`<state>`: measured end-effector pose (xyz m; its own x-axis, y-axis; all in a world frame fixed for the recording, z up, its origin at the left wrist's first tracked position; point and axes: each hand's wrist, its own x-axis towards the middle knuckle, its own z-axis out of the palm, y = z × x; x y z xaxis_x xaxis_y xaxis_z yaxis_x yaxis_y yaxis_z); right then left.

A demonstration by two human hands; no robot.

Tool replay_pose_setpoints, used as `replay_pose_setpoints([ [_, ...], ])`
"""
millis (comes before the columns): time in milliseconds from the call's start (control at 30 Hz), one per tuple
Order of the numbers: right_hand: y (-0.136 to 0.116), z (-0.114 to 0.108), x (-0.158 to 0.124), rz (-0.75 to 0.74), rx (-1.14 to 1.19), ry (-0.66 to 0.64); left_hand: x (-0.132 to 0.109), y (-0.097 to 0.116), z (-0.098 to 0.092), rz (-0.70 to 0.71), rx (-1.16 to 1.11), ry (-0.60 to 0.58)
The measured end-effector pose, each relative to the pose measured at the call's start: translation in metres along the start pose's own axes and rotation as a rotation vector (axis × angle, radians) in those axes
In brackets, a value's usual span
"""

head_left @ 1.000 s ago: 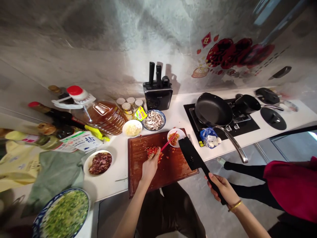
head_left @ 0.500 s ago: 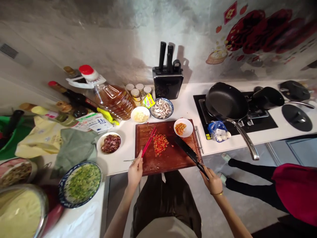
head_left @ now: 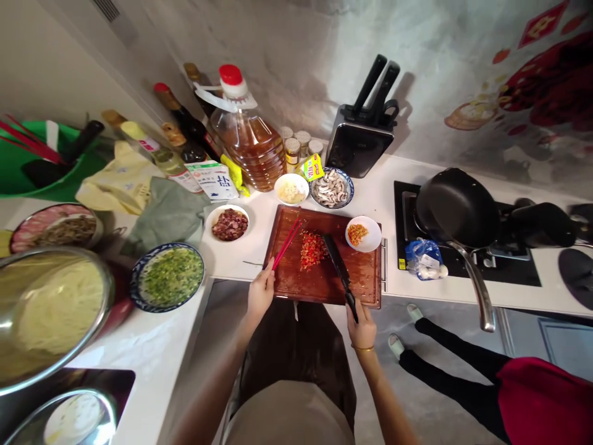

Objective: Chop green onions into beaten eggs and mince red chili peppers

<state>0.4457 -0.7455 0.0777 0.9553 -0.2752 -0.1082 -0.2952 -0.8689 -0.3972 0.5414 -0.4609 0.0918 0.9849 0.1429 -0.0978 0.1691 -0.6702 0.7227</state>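
Note:
My left hand (head_left: 262, 290) is closed on a pair of red chopsticks (head_left: 287, 242), their tips over the left part of a wooden cutting board (head_left: 287, 284). In my right hand (head_left: 361, 324) is a black kitchen knife (head_left: 337, 262), gripped by its handle. Its blade stands at the right edge of a pile of chopped red peppers (head_left: 312, 250); whether it touches them I cannot tell. On the board's upper right corner sits a white bowl (head_left: 374, 238) with chopped orange-red pieces (head_left: 356, 233) inside.
Behind the board stand bowls of garlic (head_left: 291, 189) and sliced mushrooms (head_left: 332, 189). Left are bowls of dark meat (head_left: 230, 224) and chopped greens (head_left: 171, 277). A frying pan (head_left: 456, 207) rests on the stove at right. Another person (head_left: 542, 395) is at lower right.
The knife has moved left, from beside the white bowl to the edge of the pepper pile. My view has swung left and the chopsticks are still held.

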Motion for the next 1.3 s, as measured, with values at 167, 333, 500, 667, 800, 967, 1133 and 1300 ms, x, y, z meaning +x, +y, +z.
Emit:
replay_pose_setpoints([
  [167, -0.035, 0.015, 0.037, 0.061, 0.035, 0.051, 0.004, -0.002, 0.006, -0.024, -0.014, -0.013],
  [333, -0.040, 0.023, 0.053, 0.046, 0.030, 0.058, 0.005, -0.009, 0.007, -0.042, -0.031, 0.038],
  [500, -0.001, 0.013, 0.042, -0.167, 0.006, -0.063, 0.006, -0.018, -0.002, -0.027, -0.087, 0.113],
  [667, 0.029, 0.001, 0.050, -0.299, 0.011, -0.091, 0.002, -0.026, -0.011, -0.050, -0.077, 0.156],
  [800, 0.011, -0.003, 0.092, -0.308, -0.015, -0.086, -0.003, -0.029, -0.014, -0.058, -0.061, 0.152],
  [967, -0.002, -0.008, 0.116, -0.394, -0.006, -0.186, -0.006, -0.025, -0.015, -0.037, -0.002, 0.107],
  [1133, 0.017, -0.011, 0.042, -0.179, 0.269, -0.103, -0.006, -0.023, -0.011, 0.031, 0.057, 0.032],
  [1300, -0.003, 0.004, -0.065, 0.355, 0.732, -0.098, -0.007, -0.020, -0.005, 0.030, 0.102, -0.004],
])
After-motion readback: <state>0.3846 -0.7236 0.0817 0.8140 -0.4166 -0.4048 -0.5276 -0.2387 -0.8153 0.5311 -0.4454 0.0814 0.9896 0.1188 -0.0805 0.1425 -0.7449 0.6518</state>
